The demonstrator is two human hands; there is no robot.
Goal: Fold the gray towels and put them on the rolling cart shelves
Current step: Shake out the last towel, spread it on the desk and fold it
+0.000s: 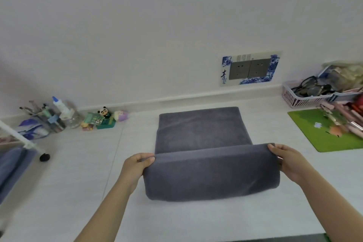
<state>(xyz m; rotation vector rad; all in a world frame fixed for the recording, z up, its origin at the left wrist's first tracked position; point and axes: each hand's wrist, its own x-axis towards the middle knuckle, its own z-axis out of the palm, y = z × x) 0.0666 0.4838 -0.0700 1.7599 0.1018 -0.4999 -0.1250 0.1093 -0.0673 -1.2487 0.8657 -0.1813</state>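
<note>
A gray towel lies on the pale countertop in the middle of the head view. Its near part is lifted and curled over toward the far part. My left hand pinches the left end of that raised fold, thumb on top. My right hand grips the right end the same way. The white rolling cart shows at the left edge, with a blue-gray cloth lying on its shelf.
Jars with pens and a glue bottle stand at the back left beside small toy figures. A pink basket of glasses and a green mat with cosmetics occupy the right. A wall socket plate is behind the towel.
</note>
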